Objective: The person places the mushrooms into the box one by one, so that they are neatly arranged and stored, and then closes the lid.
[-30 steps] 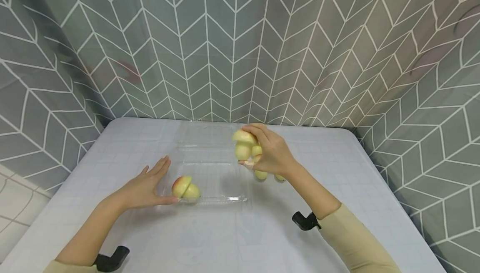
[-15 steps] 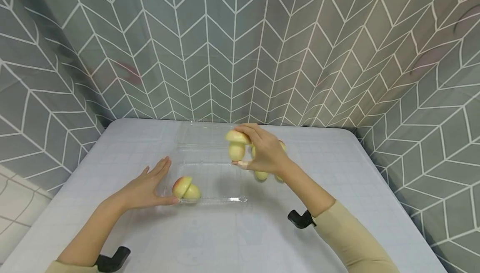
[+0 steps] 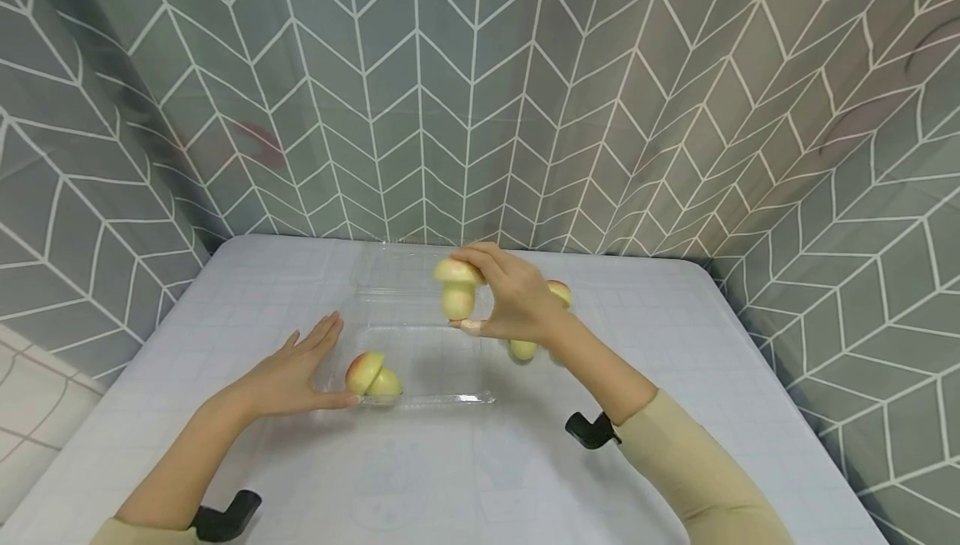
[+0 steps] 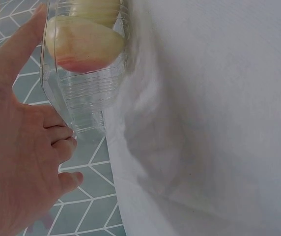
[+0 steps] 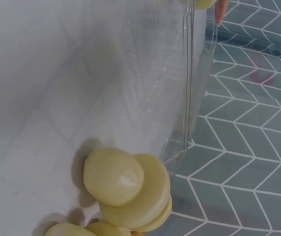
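My right hand [image 3: 517, 295] pinches a pale yellow mushroom-shaped piece [image 3: 457, 302] between thumb below and fingers on its cap. It is upright over the back right part of a clear plastic container [image 3: 442, 366]. Another mushroom-shaped piece [image 3: 365, 372], its cap blushed red, lies tilted in the container's near left corner. My left hand [image 3: 296, 374] is spread along the container's left side, thumb at the near corner. In the left wrist view, the fingers [image 4: 62, 132] rest close to the container's wall [image 4: 89, 93].
The clear lid [image 3: 405, 266] lies folded back behind the container. More mushroom-shaped pieces [image 5: 126, 189] sit on the white-covered table [image 3: 450, 478] to the right, partly hidden by my right hand in the head view. A grey patterned curtain [image 3: 465, 112] hangs behind.
My right hand has carried the mushroom-shaped piece leftward, from the container's right edge to over it. The left hand and the container have stayed in place.
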The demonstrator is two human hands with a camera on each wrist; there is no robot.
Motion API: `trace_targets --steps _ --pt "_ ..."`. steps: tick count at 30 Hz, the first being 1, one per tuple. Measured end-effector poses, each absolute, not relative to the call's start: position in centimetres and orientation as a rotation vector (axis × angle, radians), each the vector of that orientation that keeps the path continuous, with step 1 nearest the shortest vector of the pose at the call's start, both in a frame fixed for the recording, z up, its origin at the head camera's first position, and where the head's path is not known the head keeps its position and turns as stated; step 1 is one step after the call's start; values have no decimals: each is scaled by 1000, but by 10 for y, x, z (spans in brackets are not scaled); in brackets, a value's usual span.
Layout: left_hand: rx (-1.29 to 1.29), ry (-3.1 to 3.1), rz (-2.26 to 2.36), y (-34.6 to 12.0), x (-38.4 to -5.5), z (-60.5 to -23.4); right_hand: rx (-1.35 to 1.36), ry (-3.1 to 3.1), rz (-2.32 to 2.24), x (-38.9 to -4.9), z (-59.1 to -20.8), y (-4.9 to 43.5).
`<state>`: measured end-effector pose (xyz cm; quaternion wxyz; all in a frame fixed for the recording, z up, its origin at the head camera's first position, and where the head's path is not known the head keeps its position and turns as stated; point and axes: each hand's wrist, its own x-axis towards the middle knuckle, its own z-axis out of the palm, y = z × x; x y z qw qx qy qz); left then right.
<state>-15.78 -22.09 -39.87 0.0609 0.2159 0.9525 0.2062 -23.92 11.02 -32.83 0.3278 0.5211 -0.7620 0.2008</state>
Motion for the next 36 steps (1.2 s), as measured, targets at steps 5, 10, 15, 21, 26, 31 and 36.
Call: trace_targets --steps 5,10,15,21,26,31,36 --pt "660 2885 610 -222 -159 -398 1386 -1965 496 -240 -326 98" --pt "661 2884 614 -224 -159 -398 1412 -1960 504 -240 -325 89" --pt "661 2887 619 -225 -159 -400 1433 -1968 505 -240 -323 82" --pt "656 2890 622 -226 -158 -399 1447 -1964 477 -240 -320 71" --pt "656 2885 621 -224 -158 -398 1457 -1961 466 -240 -318 63" --pt "639 2870 635 -223 -158 -397 1460 -1970 449 -241 -318 55" --pt "642 2864 642 -223 -158 -398 1466 -1971 439 -240 -317 48"
